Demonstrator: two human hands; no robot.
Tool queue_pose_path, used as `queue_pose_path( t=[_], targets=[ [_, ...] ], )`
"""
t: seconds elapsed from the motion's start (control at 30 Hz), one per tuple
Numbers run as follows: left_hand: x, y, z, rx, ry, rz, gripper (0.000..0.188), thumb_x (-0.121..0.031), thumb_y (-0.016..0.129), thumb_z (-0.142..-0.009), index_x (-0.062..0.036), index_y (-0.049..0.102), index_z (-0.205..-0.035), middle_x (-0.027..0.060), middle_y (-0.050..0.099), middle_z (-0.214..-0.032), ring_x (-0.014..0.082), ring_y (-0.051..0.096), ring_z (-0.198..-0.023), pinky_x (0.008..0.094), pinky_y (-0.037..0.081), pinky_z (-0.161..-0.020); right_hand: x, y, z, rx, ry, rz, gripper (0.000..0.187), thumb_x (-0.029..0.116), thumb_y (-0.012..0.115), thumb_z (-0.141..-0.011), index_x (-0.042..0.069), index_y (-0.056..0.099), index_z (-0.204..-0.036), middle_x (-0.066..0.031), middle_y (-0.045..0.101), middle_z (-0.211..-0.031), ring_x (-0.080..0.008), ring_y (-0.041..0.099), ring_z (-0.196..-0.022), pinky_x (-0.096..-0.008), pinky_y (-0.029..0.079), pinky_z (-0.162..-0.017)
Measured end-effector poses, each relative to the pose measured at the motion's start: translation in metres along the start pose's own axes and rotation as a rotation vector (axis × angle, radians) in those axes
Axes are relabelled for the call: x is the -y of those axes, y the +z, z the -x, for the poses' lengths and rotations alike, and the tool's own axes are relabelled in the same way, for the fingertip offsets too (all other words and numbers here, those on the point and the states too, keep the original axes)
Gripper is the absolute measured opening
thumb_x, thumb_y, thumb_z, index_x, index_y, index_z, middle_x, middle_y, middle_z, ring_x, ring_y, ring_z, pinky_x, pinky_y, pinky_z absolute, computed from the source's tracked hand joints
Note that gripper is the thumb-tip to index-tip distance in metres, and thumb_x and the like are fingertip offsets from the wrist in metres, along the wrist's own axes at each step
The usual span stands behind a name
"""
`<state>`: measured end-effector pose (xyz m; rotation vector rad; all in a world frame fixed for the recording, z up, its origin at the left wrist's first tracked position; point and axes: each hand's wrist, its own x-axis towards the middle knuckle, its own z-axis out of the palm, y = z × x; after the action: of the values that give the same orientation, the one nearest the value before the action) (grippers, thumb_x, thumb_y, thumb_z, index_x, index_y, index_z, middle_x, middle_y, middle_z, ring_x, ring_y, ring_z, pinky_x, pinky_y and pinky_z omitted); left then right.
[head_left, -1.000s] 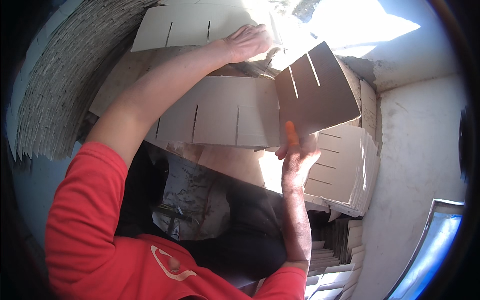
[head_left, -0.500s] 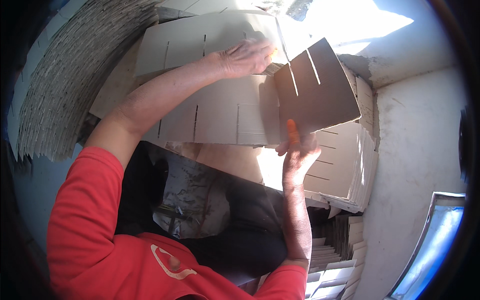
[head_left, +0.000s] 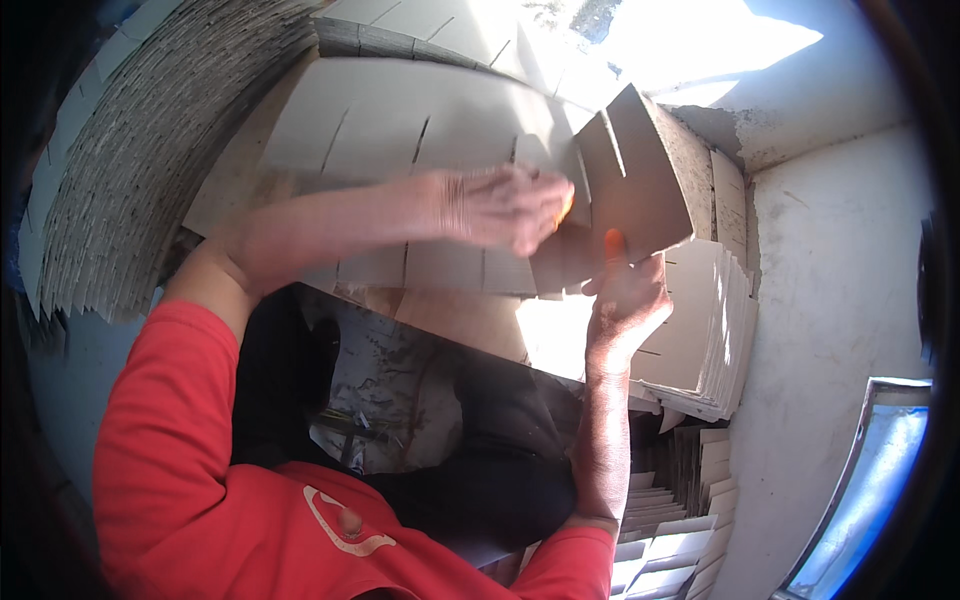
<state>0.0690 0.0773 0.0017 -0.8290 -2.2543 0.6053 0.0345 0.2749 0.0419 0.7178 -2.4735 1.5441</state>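
**Brown cardboard panel (head_left: 650,200) tilted beside a pale slotted sheet (head_left: 370,120)**

The panel, cut with a narrow slot, slants upward at the right end of the pale sheet, in front of the body. Compared with half a second earlier, the pale sheet lies nearer the body — as does the left hand (head_left: 505,205), motion-blurred over it, its grip impossible to judge. The right hand (head_left: 632,300) pinches the panel's near edge — an orange-covered digit (head_left: 614,245) against its face.

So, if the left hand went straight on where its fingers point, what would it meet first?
Ahead of the left hand, probably the raised cardboard flap held by the right hand; depth is unclear, so it might pass above instead.
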Motion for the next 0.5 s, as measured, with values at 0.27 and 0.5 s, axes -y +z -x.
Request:
queue_pose_path(
  t=[0.27,0.5],
  targets=[
    [-0.013,-0.027,-0.006,-0.21,-0.42,0.69,0.04,-0.033,0.074,-0.075,-0.0012,0.064,-0.095,0.0074,0.062,-0.088,0.0203,0.055,-0.082,0.0302,0.049,-0.059,-0.019,0.0,0.002,-0.073,-0.036,-0.118,0.016,0.004,0.062,-0.091,0.0,0.063,-0.106,-0.002,0.062,-0.068,-0.0039,0.048,-0.046,-0.0215,0.038,-0.04],
    [0.096,0.085,0.045,0.197,-0.867,0.105,0.044,-0.021,0.059,-0.086,0.0045,0.05,-0.121,0.0139,0.055,-0.123,0.0239,0.048,-0.115,0.0366,0.042,-0.095,-0.016,0.007,0.004,-0.056,-0.002,-0.211,0.013,0.01,0.063,-0.092,0.0,0.064,-0.101,-0.0009,0.06,-0.062,-0.0029,0.047,-0.043,-0.0194,0.036,-0.039]
  ],
)
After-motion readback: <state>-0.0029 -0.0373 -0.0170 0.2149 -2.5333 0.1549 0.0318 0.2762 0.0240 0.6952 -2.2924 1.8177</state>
